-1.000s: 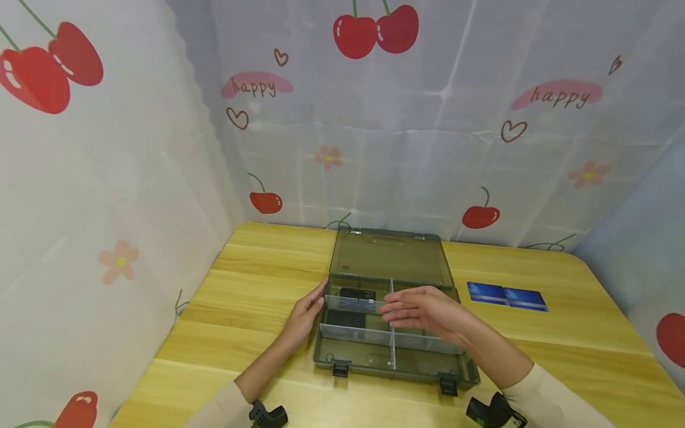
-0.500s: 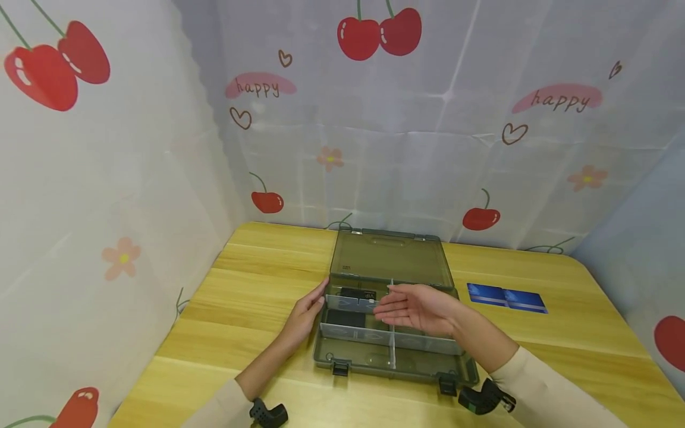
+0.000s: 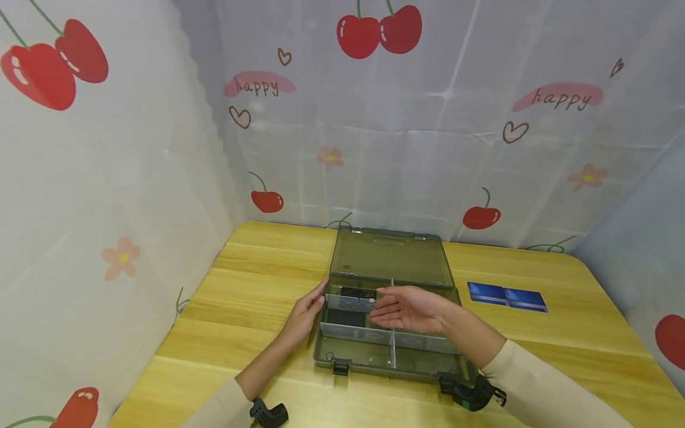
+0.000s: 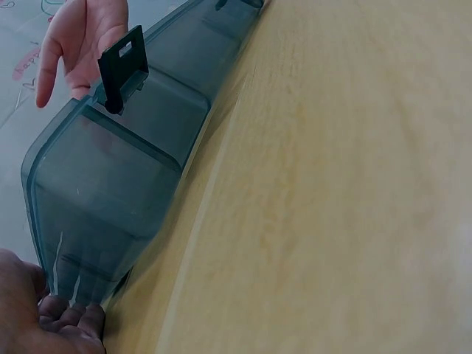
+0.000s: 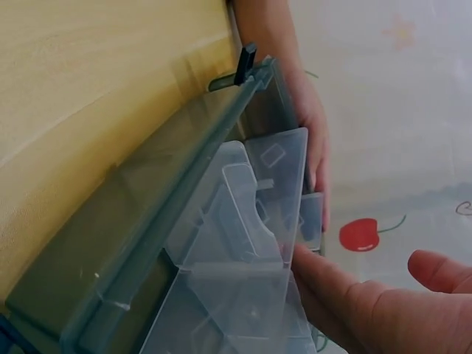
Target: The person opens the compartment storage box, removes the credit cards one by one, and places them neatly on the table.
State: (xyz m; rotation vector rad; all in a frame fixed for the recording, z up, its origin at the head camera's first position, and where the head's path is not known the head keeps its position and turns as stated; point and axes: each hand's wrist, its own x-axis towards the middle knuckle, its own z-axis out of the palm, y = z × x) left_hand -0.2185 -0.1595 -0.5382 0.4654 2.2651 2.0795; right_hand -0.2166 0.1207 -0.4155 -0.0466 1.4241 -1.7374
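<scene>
Right hand (image 3: 408, 309) has shifted slightly leftward over the divided box (image 3: 390, 373); grip spread, empty. Left hand (image 3: 299, 321), grip uncurled, rests against its side.

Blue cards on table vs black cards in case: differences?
Look: blue rectangular cards carry pale bands; black rectangular cards look dark, one reading VIP.
Place: blue cards lie on the yellow wood-grain table; black cards sit in the translucent green plastic case.
Both: two cards visible.

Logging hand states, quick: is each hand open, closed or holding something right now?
Left hand: open, resting against the box.
Right hand: open above it, holding nothing.
</scene>
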